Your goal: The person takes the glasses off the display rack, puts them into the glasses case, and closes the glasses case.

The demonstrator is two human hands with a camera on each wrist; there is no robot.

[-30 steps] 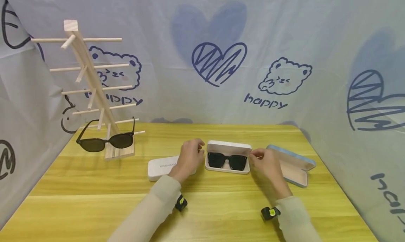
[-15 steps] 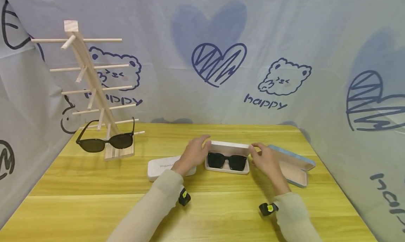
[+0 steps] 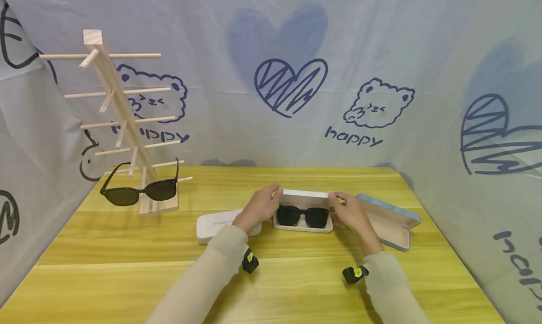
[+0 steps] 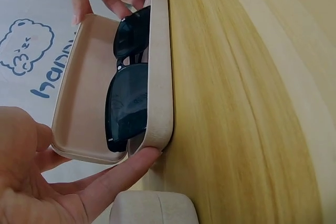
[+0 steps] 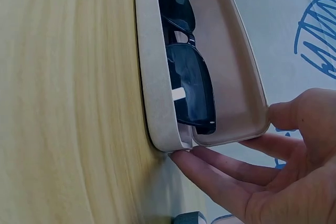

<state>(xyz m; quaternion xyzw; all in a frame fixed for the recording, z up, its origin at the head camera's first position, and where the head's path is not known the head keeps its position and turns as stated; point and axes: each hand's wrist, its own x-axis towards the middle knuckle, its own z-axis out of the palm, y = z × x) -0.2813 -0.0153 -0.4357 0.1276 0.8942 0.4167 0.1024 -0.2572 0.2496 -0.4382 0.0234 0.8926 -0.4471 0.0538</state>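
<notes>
An open white glasses case (image 3: 304, 229) with a pale pink lining stands mid-table, its lid raised at the back. Folded black sunglasses (image 3: 303, 217) lie inside it, lenses toward me. At the case's left end my left hand (image 3: 261, 204) grips it, thumb at the lid's edge and a finger reaching the base, as the left wrist view shows. My right hand (image 3: 349, 212) holds the other end the same way; in the right wrist view its thumb touches the lid's corner while the fingers (image 5: 220, 174) run along the side of the case.
A closed white glasses case (image 3: 211, 224) lies left, partly behind the left hand. An open blue glasses case (image 3: 394, 225) lies right, near the right hand. At back left, a wooden display rack (image 3: 127, 107) with pegs carries another pair of black sunglasses (image 3: 158, 190).
The left hand has moved right onto the case's end, and the right hand has closed in from the other side. Both now grip the case; the sunglasses stay in it.
</notes>
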